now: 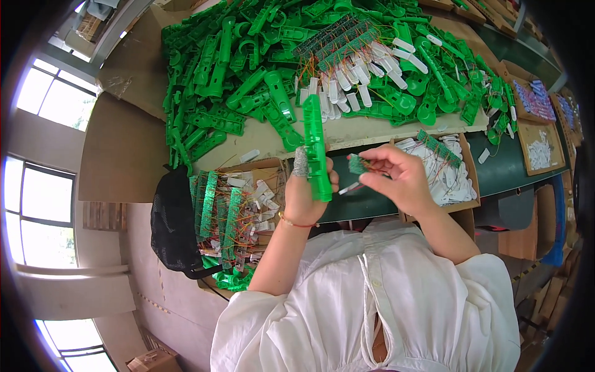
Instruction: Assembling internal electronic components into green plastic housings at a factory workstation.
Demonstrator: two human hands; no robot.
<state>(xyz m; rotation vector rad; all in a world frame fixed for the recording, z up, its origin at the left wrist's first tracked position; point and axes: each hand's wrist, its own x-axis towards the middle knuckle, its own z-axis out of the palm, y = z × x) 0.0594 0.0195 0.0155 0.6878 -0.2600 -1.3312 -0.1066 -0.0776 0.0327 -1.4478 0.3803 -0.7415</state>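
My left hand (pixel 304 201) is wrapped round a long green plastic shell (pixel 317 152), held upright in front of me. Grey wrapping (pixel 300 162) covers the thumb of this hand. To its right, my right hand (pixel 401 178) pinches a small green circuit board (pixel 357 164) between thumb and fingers, apart from the shell. A thin white piece (pixel 349 188) hangs just below the board; whether a wire joins the two I cannot tell. The shell's inner side is only partly visible.
A large heap of green shells (pixel 217 68) covers the table, with wired circuit board strips (pixel 338 43) and white pieces on top. A carton of white pieces (pixel 455 180) stands at right, a carton of boards (pixel 234 217) at left beside a black mesh bag (pixel 173 223).
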